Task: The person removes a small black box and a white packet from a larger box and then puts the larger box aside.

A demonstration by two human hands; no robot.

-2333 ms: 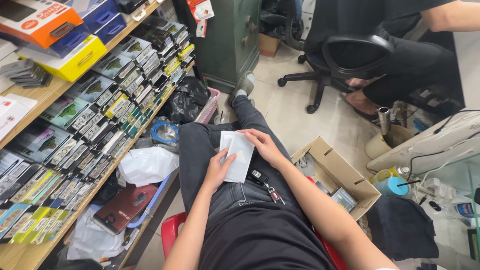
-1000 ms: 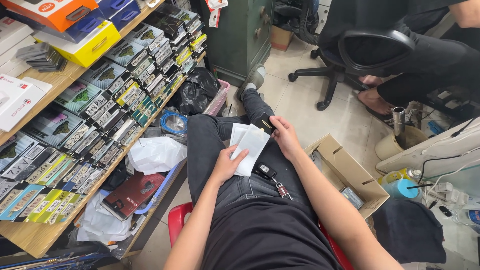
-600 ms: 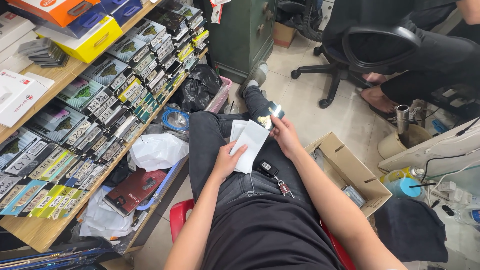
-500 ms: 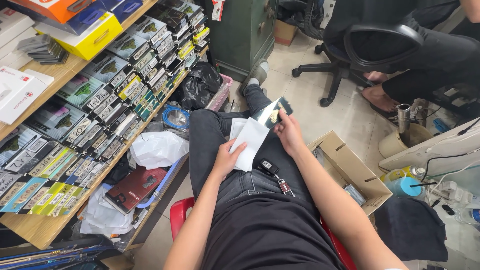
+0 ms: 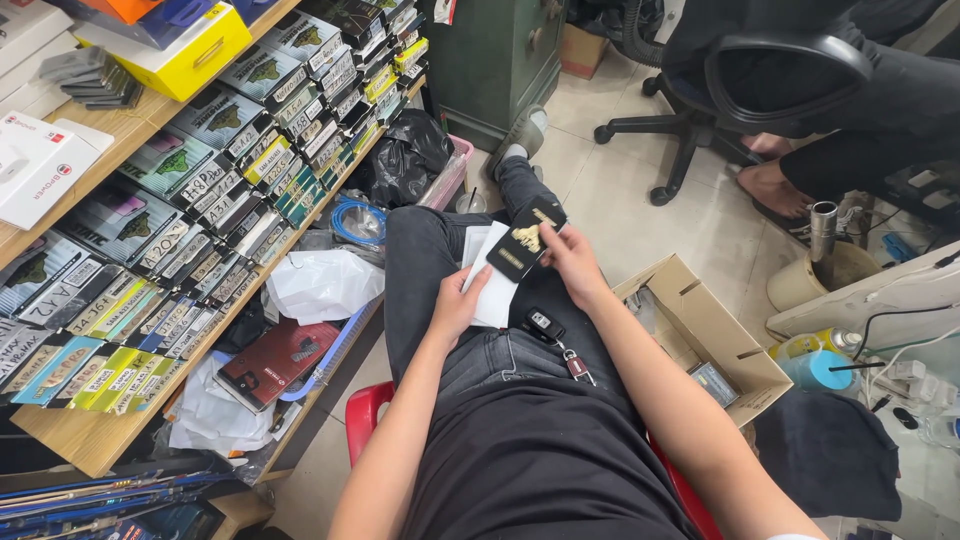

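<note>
Left hand (image 5: pixel 458 303) grasping white sheets (image 5: pixel 487 280) on lap, right hand (image 5: pixel 566 263) gripping black packet (image 5: pixel 524 240), car key (image 5: pixel 545 324) beside

The right hand (image 5: pixel 572 262) holds a small black package (image 5: pixel 524 240) with a gold picture on it. Just under it, touching the left hand (image 5: pixel 458 303), lies a flat white packet (image 5: pixel 492 285). Far to the left of both hands, a shelf (image 5: pixel 70 442) carries rows of flat dark packages (image 5: pixel 205 190) with white labels. Above them sit a yellow box (image 5: pixel 195 52) and a white box (image 5: pixel 38 160). Right of the right hand stands an open cardboard box (image 5: pixel 715 335).
</note>
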